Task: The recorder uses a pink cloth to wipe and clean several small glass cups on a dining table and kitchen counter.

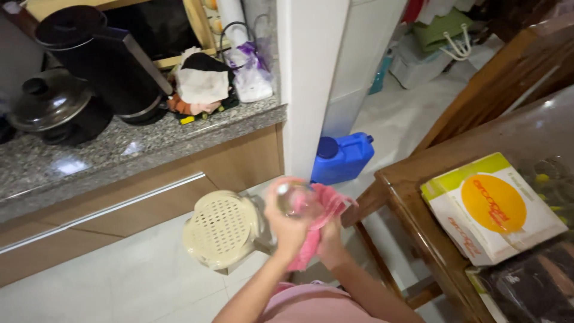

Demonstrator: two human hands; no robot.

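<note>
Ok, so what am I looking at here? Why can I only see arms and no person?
The camera sits on a person's head and looks down, so you see only their own arms. There is just this one picture. The left hand holds a clear glass. The right hand presses a pink cloth against it. Below the hands stands a cream plastic stool with little holes in its seat, on a white tiled floor. A blue jug stands by the white pillar. On the left is a stone counter with a black pot and a tall black flask. On the right is a wooden table with a white and yellow box on it.
</note>
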